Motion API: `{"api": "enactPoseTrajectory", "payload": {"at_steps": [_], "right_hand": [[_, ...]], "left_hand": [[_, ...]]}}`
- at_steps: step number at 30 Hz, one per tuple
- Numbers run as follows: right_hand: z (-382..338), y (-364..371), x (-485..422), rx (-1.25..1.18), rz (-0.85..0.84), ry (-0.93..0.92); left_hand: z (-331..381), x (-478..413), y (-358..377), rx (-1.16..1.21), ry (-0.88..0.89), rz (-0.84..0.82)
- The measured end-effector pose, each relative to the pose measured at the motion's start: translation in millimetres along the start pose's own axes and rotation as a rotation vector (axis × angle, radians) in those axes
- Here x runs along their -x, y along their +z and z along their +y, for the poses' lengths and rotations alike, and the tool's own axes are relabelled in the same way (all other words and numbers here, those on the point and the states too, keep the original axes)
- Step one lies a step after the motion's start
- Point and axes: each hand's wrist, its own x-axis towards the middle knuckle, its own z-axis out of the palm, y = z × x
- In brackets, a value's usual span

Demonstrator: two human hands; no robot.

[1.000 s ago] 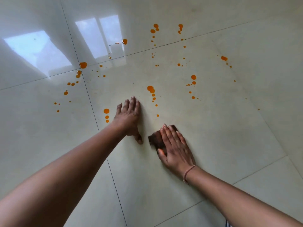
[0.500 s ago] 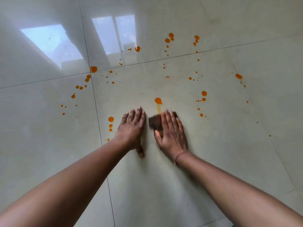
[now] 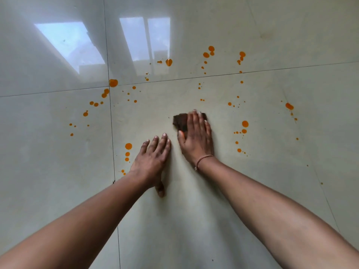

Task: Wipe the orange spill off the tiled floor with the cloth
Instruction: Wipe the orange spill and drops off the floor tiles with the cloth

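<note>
A small dark brown cloth (image 3: 179,122) lies on the glossy pale tiled floor (image 3: 262,191). My right hand (image 3: 196,137) presses flat on the cloth, covering most of it; its fingertips are blurred. My left hand (image 3: 152,160) rests flat on the floor just left of it, fingers spread, holding nothing. Orange spill drops (image 3: 245,123) are scattered in a ring around both hands: several at the right, a group at the left (image 3: 128,146), more beyond along the tile joints (image 3: 113,82).
Dark grout lines (image 3: 111,133) cross the floor left of my hands and beyond them. Bright window reflections (image 3: 144,38) shine on the far tiles. A thin band circles my right wrist (image 3: 203,159).
My right hand has pushed the cloth forward over the orange drops that lay ahead of it; that blob and its smear are gone. My left hand stayed planted.
</note>
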Motion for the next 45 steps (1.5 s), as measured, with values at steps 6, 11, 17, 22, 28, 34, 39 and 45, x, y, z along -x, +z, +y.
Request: {"api": "enactPoseTrajectory", "payload": {"at_steps": [6,11,17,22,28,34,39,45], "right_hand": [[69,-18,27,0.153,-0.143,-0.518],[44,-14,-17,0.1,-0.149,-0.267],[44,-21,-25,0.195,-0.276,-0.727],[23,-5,-22,0.027,-0.144,-0.245],[77,-23,-28,0.149,-0.212,-0.674],[47,-16,25,0.071,-0.239,-0.66],[57,-21,-5,0.073,-0.204,-0.593],[38,-14,35,0.097,-0.326,-0.775]], "left_hand": [[2,0,-3,-0.001,-0.011,-0.003],[4,2,-4,-0.021,-0.025,-0.006],[8,6,-9,-0.045,-0.069,-0.005],[13,7,-10,-0.026,-0.104,-0.016],[20,10,-14,-0.047,-0.148,-0.005],[27,25,-8,-0.086,-0.203,-0.019],[44,32,-11,-0.156,-0.257,-0.064],[34,46,4,-0.13,-0.353,-0.02]]}}
